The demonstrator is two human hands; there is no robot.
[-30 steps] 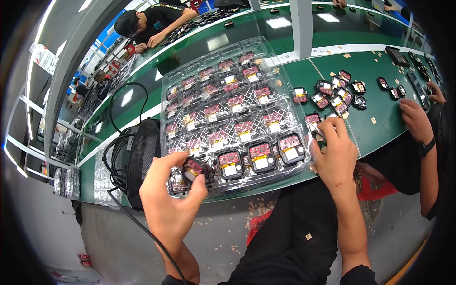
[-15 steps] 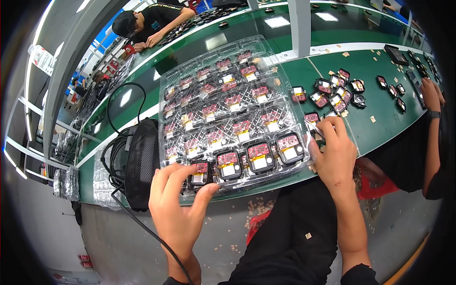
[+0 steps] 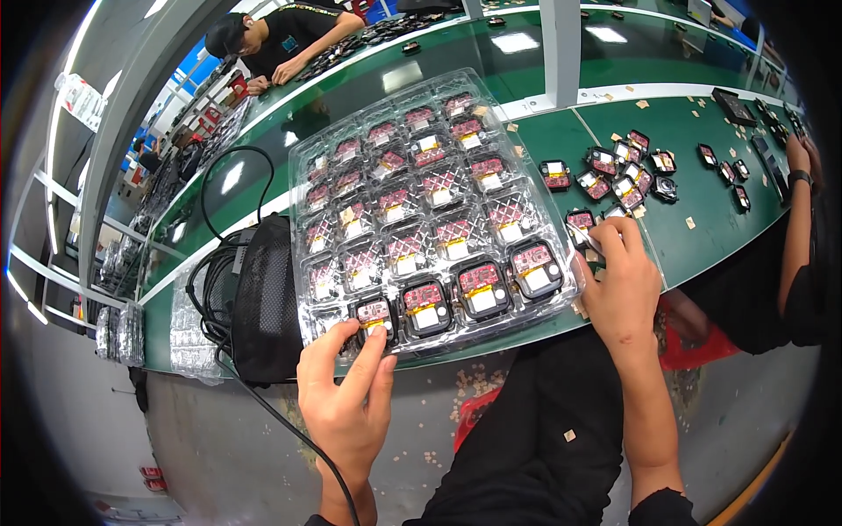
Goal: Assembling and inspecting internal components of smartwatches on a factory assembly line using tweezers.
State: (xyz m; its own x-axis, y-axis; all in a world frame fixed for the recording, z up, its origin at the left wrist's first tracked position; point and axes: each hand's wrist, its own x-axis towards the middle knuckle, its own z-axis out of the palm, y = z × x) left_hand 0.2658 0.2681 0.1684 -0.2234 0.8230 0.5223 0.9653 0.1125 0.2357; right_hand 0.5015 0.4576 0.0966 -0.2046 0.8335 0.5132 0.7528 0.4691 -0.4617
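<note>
A clear plastic tray (image 3: 561, 302) with rows of compartments lies tilted across the bench, with square black watch modules in it. Red circuit boards and white labels show on them. At the near-left corner, my left hand (image 3: 349, 386) has its fingertips on a watch module (image 3: 374, 314) in the front row, index finger at its left edge. More modules, such as this one (image 3: 426, 307), sit beside it. By the tray's right edge, my right hand (image 3: 621, 276) is closed around slim, pale tweezers (image 3: 582, 237), partly hidden by the fingers. Their tip points toward a loose module (image 3: 581, 219).
Loose modules (image 3: 627, 167) lie in a heap on the green bench (image 3: 702, 237) at right. A black mesh bag (image 3: 263, 307) and coiled cable (image 3: 210, 298) stand left of the tray. A co-worker's arm (image 3: 798, 193) is at far right; another person (image 3: 285, 44) works across the bench.
My left hand has shifted right and down, its thumb now nearer the fingers, uncovering more of the corner module. My right hand has hardly moved.
</note>
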